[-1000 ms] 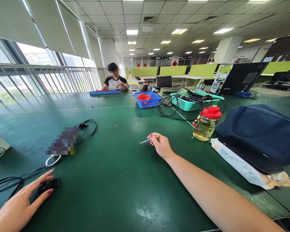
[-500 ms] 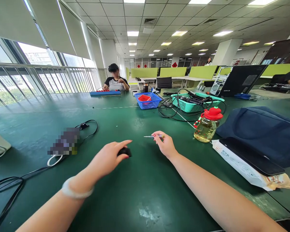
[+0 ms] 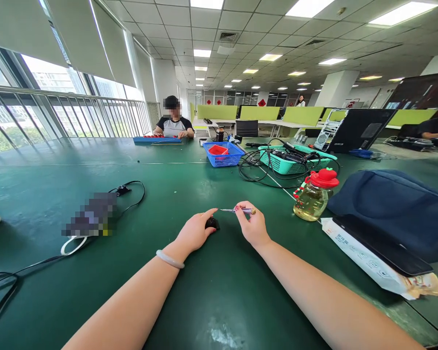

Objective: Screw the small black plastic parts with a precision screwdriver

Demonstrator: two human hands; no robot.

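My left hand [image 3: 194,230], with a pale bangle [image 3: 170,259] on its wrist, is closed around a small black object [image 3: 212,223] low over the green table [image 3: 211,272]. What kind of object it is I cannot make out. Opposite it, my right hand [image 3: 254,224] pinches a small screwdriver [image 3: 245,210] by its purplish handle. The thin metal shaft points left, its tip close to my left index finger and the black object. Whether the tip touches either one I cannot tell.
A glass bottle with a red lid [image 3: 312,199] stands to the right, before a dark blue bag [image 3: 394,209]. A black phone [image 3: 381,245] lies on a white packet. Further back are a blue basket [image 3: 224,158] and a cable-filled green basket [image 3: 286,165]. Across the table sits a person [image 3: 173,124].
My left hand has moved right with the black object, closing the gap to the screwdriver. My right hand has shifted slightly right, still pinching the screwdriver.
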